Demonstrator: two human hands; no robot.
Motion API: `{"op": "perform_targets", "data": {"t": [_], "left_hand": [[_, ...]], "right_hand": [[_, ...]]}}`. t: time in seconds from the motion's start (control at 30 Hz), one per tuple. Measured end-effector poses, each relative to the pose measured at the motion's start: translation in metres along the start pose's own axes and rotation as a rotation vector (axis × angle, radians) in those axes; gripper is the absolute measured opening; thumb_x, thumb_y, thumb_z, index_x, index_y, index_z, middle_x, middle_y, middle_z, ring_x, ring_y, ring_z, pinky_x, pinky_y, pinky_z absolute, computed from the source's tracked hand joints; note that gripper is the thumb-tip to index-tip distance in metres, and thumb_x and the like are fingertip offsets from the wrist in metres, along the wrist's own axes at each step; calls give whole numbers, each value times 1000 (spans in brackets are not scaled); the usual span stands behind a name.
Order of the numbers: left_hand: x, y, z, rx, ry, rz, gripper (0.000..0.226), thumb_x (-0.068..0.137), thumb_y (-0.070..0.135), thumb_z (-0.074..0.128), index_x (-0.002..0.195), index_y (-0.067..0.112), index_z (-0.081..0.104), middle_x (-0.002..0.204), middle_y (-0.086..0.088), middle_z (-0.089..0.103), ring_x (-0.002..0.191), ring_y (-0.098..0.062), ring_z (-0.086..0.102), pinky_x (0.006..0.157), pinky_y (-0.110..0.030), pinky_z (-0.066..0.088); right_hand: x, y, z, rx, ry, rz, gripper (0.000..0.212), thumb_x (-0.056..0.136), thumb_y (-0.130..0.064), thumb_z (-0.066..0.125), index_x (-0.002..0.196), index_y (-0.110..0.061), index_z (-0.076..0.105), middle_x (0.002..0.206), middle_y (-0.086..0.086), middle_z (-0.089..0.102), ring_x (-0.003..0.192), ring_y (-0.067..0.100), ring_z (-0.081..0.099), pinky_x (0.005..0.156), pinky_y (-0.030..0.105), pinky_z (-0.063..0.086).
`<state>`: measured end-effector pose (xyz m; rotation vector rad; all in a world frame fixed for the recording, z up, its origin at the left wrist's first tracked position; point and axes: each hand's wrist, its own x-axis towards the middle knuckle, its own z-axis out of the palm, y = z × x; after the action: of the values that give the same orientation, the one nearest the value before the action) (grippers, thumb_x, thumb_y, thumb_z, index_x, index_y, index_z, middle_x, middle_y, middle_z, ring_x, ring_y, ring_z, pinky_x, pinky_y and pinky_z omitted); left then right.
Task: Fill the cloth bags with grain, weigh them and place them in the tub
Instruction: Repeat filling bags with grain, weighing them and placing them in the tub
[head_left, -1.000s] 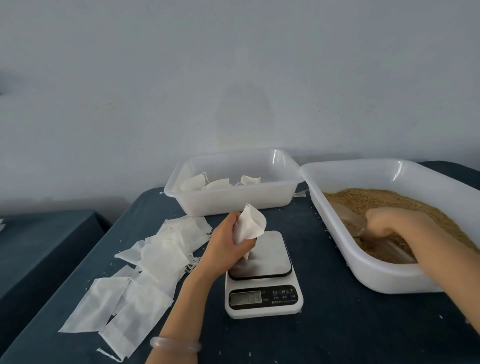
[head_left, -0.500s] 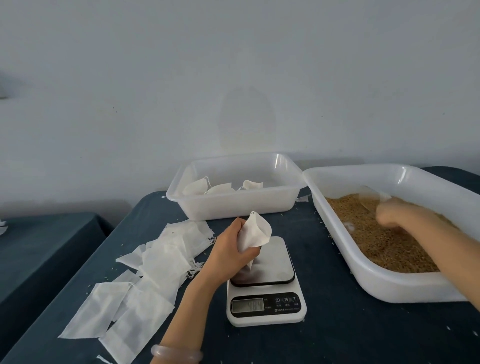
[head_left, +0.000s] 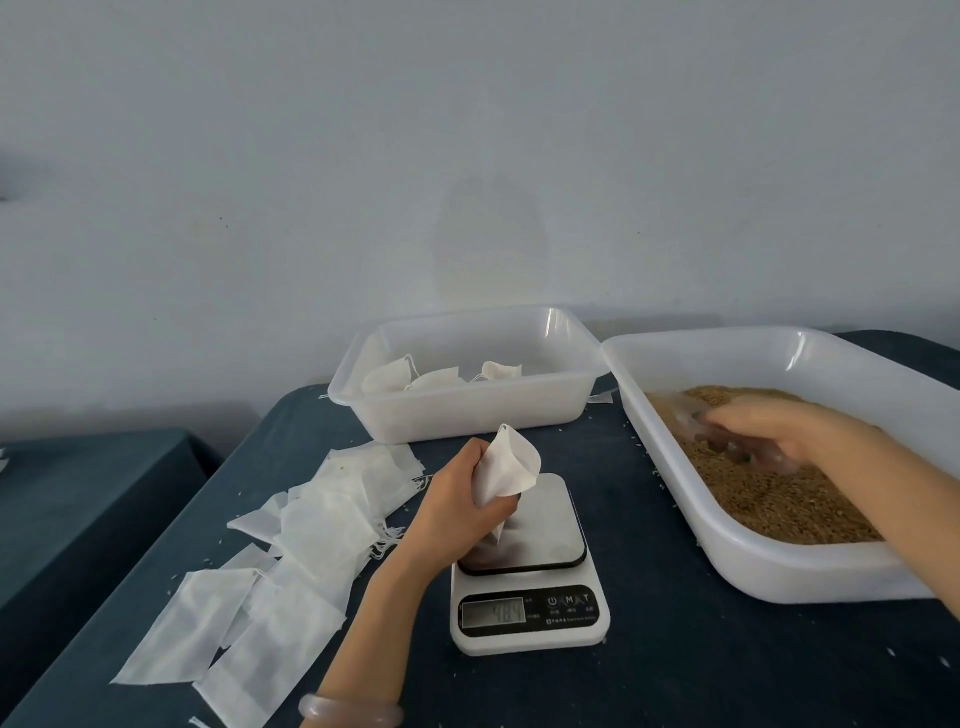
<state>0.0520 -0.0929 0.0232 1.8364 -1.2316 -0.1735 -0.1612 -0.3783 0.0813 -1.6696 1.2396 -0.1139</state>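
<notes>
My left hand (head_left: 457, 501) grips a white cloth bag (head_left: 506, 470) with its mouth held open, its lower tip resting on the steel plate of the white kitchen scale (head_left: 527, 566). My right hand (head_left: 769, 434) is inside the large white tub of brown grain (head_left: 769, 499), closed around a clear plastic scoop (head_left: 691, 415) that is blurred with motion. A smaller white tub (head_left: 467, 410) behind the scale holds three filled bags (head_left: 410, 376).
Several flat empty cloth bags (head_left: 291, 566) lie scattered on the dark blue table (head_left: 675, 675) left of the scale. Loose grains dot the cloth. A second dark surface (head_left: 78, 499) sits lower at the far left. A pale wall stands behind the tubs.
My right hand has lifted from deep in the grain and swept the scoop toward the tub's back left. My left hand keeps the bag on the scale.
</notes>
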Motion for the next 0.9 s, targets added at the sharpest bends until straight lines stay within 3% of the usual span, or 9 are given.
{"op": "perform_targets", "data": {"t": [0.13,0.33,0.4,0.5,0.57,0.67,0.73,0.83,0.9], "left_hand": [[-2,4,0,-87,9,-26,24,77,38,64,94,33,48,88,8,61,75,-4,55,58,-16,46],[-2,5,-1,-151,-7,-56,40,77,49,58,107,24,50,102,-1,62,88,-14,55,75,-31,51],[-3,7,-2,-179,-12,-67,46,74,52,57,109,23,51,104,-2,62,90,-14,55,80,-39,52],[-3,7,-3,-189,-11,-78,34,76,48,58,106,31,51,102,5,62,89,-10,56,81,-38,52],[-2,5,-3,-186,-13,-85,27,79,44,59,104,38,51,98,12,62,88,-8,56,80,-34,52],[-2,7,-5,-176,-21,-98,24,79,42,59,102,44,52,96,20,62,89,-4,58,78,-26,50],[-2,8,-6,-171,-21,-113,28,78,40,60,105,38,55,96,14,64,90,-11,61,81,-35,53],[-3,10,-8,-179,-41,-120,32,76,36,60,105,22,59,94,-1,67,88,-27,63,85,-48,52],[-4,11,-9,-202,-62,-125,33,74,34,58,104,19,59,92,-5,68,83,-25,65,83,-46,52]], "right_hand": [[2,7,-8,-158,146,-56,34,98,-32,56,100,2,59,73,11,59,50,17,45,47,28,38],[0,5,-10,-5,225,-166,31,97,-30,58,102,0,58,80,10,64,59,18,48,55,28,37],[-3,3,-10,-111,298,-226,34,100,-33,52,97,-1,61,85,12,68,63,21,54,56,30,42],[-10,0,-14,-376,425,-306,34,102,-36,42,90,-12,64,81,12,68,70,28,62,65,36,48],[-15,-3,-15,-450,475,-390,31,102,-34,39,90,-20,63,78,9,66,66,26,61,61,34,44],[-25,-9,-10,-480,478,-597,22,103,-33,41,99,-28,62,83,-5,67,69,24,63,60,31,42],[-34,-15,-2,-499,438,-760,19,101,-29,47,113,-29,62,94,-15,68,84,21,64,71,36,51],[-46,-21,12,-506,356,-914,27,97,-27,55,123,-26,63,107,-3,69,99,20,62,87,45,51],[-53,-24,21,-496,303,-968,28,96,-27,56,123,-32,62,106,1,68,96,20,62,87,40,51]]}}
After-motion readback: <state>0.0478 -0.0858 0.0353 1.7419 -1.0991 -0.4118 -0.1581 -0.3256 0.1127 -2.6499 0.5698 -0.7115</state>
